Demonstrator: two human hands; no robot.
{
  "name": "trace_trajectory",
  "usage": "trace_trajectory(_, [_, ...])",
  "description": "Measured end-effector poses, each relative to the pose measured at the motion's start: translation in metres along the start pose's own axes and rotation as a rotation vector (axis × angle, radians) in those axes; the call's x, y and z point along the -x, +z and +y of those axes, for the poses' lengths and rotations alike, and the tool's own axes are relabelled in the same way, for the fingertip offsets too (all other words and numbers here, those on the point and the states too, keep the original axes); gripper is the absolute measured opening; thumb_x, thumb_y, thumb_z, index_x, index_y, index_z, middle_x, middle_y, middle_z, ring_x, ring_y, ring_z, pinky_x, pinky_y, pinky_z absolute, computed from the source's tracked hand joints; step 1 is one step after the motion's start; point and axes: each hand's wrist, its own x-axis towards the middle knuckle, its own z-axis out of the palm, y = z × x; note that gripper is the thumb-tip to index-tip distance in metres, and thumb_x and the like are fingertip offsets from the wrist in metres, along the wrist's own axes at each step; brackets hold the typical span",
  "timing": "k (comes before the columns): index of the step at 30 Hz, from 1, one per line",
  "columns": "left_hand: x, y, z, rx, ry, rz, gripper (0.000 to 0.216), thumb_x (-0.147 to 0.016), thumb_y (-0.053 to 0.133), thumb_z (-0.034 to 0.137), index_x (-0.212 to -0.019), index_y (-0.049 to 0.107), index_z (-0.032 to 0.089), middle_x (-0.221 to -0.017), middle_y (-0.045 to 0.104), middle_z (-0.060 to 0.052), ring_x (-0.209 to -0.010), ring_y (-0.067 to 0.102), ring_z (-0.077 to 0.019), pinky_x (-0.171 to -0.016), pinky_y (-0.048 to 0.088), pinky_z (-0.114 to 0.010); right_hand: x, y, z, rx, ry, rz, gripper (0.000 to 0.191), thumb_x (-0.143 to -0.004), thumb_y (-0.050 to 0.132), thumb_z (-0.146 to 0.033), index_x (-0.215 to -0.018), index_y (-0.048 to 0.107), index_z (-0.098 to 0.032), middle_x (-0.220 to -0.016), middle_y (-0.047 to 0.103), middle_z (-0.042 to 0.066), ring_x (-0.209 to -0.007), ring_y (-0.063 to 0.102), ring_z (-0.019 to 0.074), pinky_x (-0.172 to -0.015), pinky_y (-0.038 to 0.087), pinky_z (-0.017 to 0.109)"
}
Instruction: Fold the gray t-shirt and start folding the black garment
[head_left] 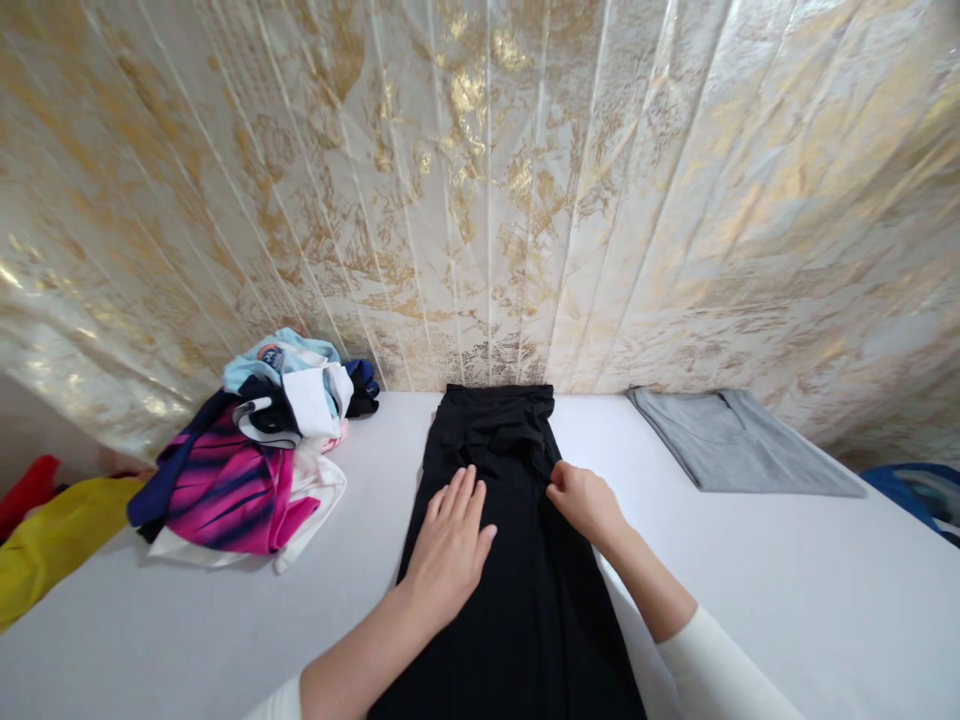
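Note:
A long black garment [517, 610], which looks like trousers, lies lengthwise on the white table, its banded far end near the curtain. The cloth is bunched and wrinkled below that band. My left hand [454, 545] rests flat on the black fabric, fingers stretched forward and close together. At the garment's right edge, my right hand [589, 503] is closed, pinching a bit of the black cloth between thumb and fingers.
To the left is a heap of mixed clothes [240, 460], with yellow cloth [67, 530] beyond it. A folded grey garment [739, 440] lies at the right. A gold-patterned curtain [480, 180] hangs behind the white table [787, 590]. Blue cloth [904, 492] sits at the far right.

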Motion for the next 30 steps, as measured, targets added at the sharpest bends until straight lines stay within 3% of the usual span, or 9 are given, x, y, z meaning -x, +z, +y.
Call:
trace_trajectory(2, [-0.025,0.003,0.008,0.050,0.074,-0.053,0.041,-0.098,0.034,0.028,-0.133,0.049,0.013,-0.148,0.037,-0.015,-0.139,0.031,-0.0263,-0.109,0.034,-0.045,-0.004,-0.003,0.011,-0.069,0.030,-0.033,0.009,-0.077,0.050,-0.015,-0.077,0.057,-0.020,-0.064,0.066,0.002,-0.063,0.064,0.0164,-0.056,0.038,0.023])
trace_trajectory(5, [-0.047,0.014,0.018,0.107,0.107,-0.103,0.040,-0.097,0.038,0.027,-0.133,0.049,0.013,-0.148,0.039,-0.013,-0.139,0.032,-0.0251,-0.110,0.033,-0.043,-0.006,-0.009,0.037,-0.165,0.105,-0.063,0.012,-0.081,0.044,-0.015,-0.078,0.054,-0.020,-0.058,0.064,-0.002,-0.050,0.061,0.0114,-0.048,0.037,0.019])
trace_trajectory(11, [-0.045,0.024,0.015,0.172,0.113,-0.072,0.050,-0.095,0.045,0.040,-0.138,0.043,0.015,-0.150,0.034,-0.014,-0.142,0.024,-0.0261,-0.109,0.032,-0.046,-0.008,-0.030,0.085,-0.117,0.242,-0.066,0.014,-0.080,0.041,-0.013,-0.077,0.053,-0.019,-0.053,0.060,-0.001,-0.047,0.060,0.0139,-0.049,0.039,0.022])
trace_trajectory(14, [-0.044,0.022,0.014,0.214,0.166,-0.043,0.042,-0.094,0.047,0.033,-0.133,0.049,0.017,-0.147,0.040,-0.011,-0.140,0.027,-0.0242,-0.108,0.033,-0.044,-0.014,-0.034,0.077,-0.007,0.168,-0.010,0.013,-0.078,0.047,-0.016,-0.085,0.058,-0.019,-0.076,0.067,0.005,-0.070,0.065,0.0183,-0.061,0.042,0.027])
trace_trajectory(17, [-0.045,0.019,0.017,0.238,0.182,-0.017,0.034,-0.094,0.047,0.026,-0.126,0.055,0.019,-0.141,0.049,-0.009,-0.135,0.037,-0.0237,-0.106,0.034,-0.044,-0.020,-0.025,0.051,0.119,0.016,0.062,0.032,-0.079,0.051,-0.025,-0.109,0.055,-0.015,-0.109,0.063,0.012,-0.097,0.061,0.0231,-0.075,0.042,0.030])
trace_trajectory(19, [-0.045,0.019,0.018,0.235,0.182,-0.031,0.036,-0.095,0.047,0.028,-0.128,0.054,0.019,-0.141,0.050,-0.009,-0.133,0.040,-0.0238,-0.105,0.035,-0.044,-0.025,-0.016,0.035,0.206,-0.037,0.100,0.042,-0.080,0.054,-0.033,-0.117,0.051,-0.014,-0.119,0.058,0.015,-0.108,0.057,0.0260,-0.079,0.042,0.031])
trace_trajectory(22, [-0.043,0.019,0.018,0.205,0.185,-0.088,0.045,-0.095,0.046,0.036,-0.137,0.045,0.018,-0.146,0.043,-0.009,-0.135,0.037,-0.0239,-0.106,0.033,-0.043,-0.034,-0.010,0.030,0.312,0.005,0.135,0.029,-0.086,0.047,-0.030,-0.112,0.054,-0.017,-0.118,0.059,0.013,-0.110,0.056,0.0251,-0.077,0.042,0.030])
trace_trajectory(25, [-0.043,0.021,0.015,0.173,0.192,-0.134,0.050,-0.096,0.043,0.042,-0.141,0.040,0.019,-0.151,0.034,-0.010,-0.139,0.030,-0.0238,-0.109,0.030,-0.044,-0.045,-0.017,0.050,0.326,0.124,0.131,0.027,-0.090,0.035,-0.020,-0.107,0.056,-0.018,-0.107,0.065,0.013,-0.097,0.063,0.0236,-0.070,0.042,0.030])
trace_trajectory(30, [-0.044,0.023,0.014,0.191,0.202,-0.166,0.051,-0.096,0.042,0.041,-0.143,0.037,0.021,-0.152,0.032,-0.009,-0.142,0.025,-0.0225,-0.111,0.027,-0.045,-0.056,-0.032,0.079,0.310,0.173,0.110,0.026,-0.090,0.038,-0.023,-0.105,0.059,-0.018,-0.097,0.069,0.014,-0.088,0.065,0.0252,-0.067,0.042,0.031])
